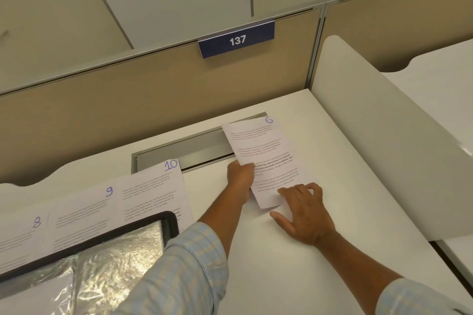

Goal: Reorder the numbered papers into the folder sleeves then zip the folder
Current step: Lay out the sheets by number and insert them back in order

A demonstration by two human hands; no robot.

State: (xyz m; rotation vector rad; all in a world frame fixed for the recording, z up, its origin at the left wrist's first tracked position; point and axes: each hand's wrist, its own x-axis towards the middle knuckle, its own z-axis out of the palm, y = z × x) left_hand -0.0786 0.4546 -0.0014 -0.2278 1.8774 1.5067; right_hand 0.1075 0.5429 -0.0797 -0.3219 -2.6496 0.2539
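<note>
A printed paper marked 6 (266, 151) is lifted at a tilt over the desk's middle. My left hand (240, 178) grips its left edge. My right hand (304, 215) lies with fingers spread, its fingertips touching the paper's lower corner. Papers marked 10 (156, 189), 9 (84, 212) and 8 (20, 235) lie overlapping in a row at the left. The open folder (107, 258), black-edged with shiny clear sleeves, sits at the lower left on top of their near ends.
The white desk (281, 276) has a grey cable slot (184, 148) at the back. A beige partition with a blue plate reading 137 (236, 39) stands behind. A white side divider (384, 140) borders the right.
</note>
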